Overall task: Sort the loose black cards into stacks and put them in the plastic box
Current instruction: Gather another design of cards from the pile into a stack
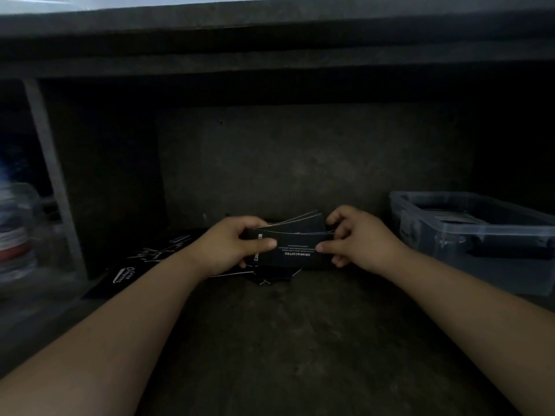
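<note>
Your forearms [135, 313] come in from the bottom edge and both hands meet mid-frame. Left hand [231, 244] grips one end of a small stack of black cards [295, 238], thumb on top, fingers curled under. Right hand [357, 238] pinches the other end between thumb and forefinger. The stack's edges are fanned, not squared. More loose cards [156, 256] lie scattered on the dark surface [300, 340], left of and under the hands. Plastic box [435, 235] sits to the right, apart from the hands; contents too dark to tell. Handling call: cards look light, thin, springy, probably slick, so they'll slide and splay. Hold the short ends, squeeze across the stack, tap it square before moving.
</note>
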Demonstrator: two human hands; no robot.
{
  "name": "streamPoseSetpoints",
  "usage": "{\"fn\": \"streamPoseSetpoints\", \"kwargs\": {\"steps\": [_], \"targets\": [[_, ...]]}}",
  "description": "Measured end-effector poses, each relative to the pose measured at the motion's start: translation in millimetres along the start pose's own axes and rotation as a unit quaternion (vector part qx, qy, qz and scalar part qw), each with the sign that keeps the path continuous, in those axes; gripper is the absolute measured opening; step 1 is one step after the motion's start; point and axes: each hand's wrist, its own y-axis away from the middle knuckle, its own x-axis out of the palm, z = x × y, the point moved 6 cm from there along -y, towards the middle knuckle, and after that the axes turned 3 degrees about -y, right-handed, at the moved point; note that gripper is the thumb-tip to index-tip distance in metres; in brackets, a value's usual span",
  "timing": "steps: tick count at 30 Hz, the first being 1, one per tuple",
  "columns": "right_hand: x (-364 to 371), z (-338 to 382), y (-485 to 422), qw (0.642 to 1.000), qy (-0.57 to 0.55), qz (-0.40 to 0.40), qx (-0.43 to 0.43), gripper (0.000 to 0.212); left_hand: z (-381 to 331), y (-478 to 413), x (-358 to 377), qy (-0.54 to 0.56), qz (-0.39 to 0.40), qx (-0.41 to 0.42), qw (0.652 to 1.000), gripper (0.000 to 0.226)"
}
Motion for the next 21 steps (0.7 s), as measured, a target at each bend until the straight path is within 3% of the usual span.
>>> {"fn": "streamPoseSetpoints", "kwargs": {"steps": [8,14,15,18,21], "targets": [[11,8,3,0.996,0.013,0.049,-0.072,0.029,-1,2,4,-0.027,0.041,-0.015,0.999,0.019],[-8,4,-5,0.996,-0.030,-0.038,-0.076,0.011,-1,-2,-28,0.017,-0.149,-0.006,0.989,0.011],[-11,3,-6,0.994,-0.052,-0.055,-0.077,0.011,5,-3,-31,-0.012,-0.148,-0.024,0.989,0.009],[-19,0,-7,0.987,-0.097,-0.104,-0.075,0.010,27,-2,-26,-0.116,-0.056,-0.088,0.988,0.052],[-20,-2,-7,0.985,-0.101,-0.123,-0.063,0.008,28,-2,-12,-0.162,0.009,-0.081,0.983,0.069]]}}
